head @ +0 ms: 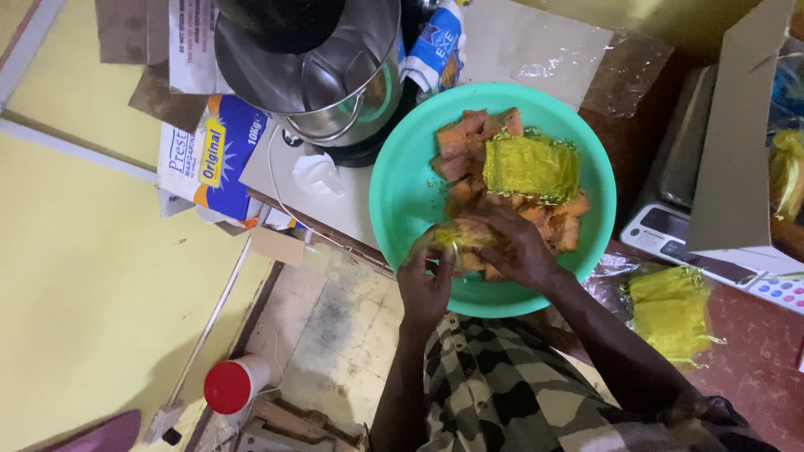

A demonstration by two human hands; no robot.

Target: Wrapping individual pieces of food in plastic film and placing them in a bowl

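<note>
Hands are meeting at the near rim of the green basin (394, 209), where you are working a small yellow mesh bag (459, 236) over orange pieces (536, 219). Your left hand (425, 285) is pinching the bag's edge, fingers closed on the mesh, while your right hand (519, 247) is curling over it from the other side, fingers together on the bag and the piece beneath; whether a piece is already inside I cannot tell. Judging from this, you are doing best by keeping the mouth stretched open with the left while the right is feeding the piece in, and by holding the work low over the basin so that anything slipping is landing back among the pieces. A second, flat mesh bag (531, 166) is lying on the heap toward the far side of the basin, covering part of it, so you are picking from the near pieces only. More yellow bags (670, 311) are lying on the counter just beside your right forearm, near a scale (670, 228) and under a cardboard flap (737, 151) at the right edge. A steel pot (335, 67) is crowding the basin's far left rim, with a white cap (316, 174) just beside it. The basin is overhanging the counter's near edge, so pressing down on its rim could be tipping it.
</note>
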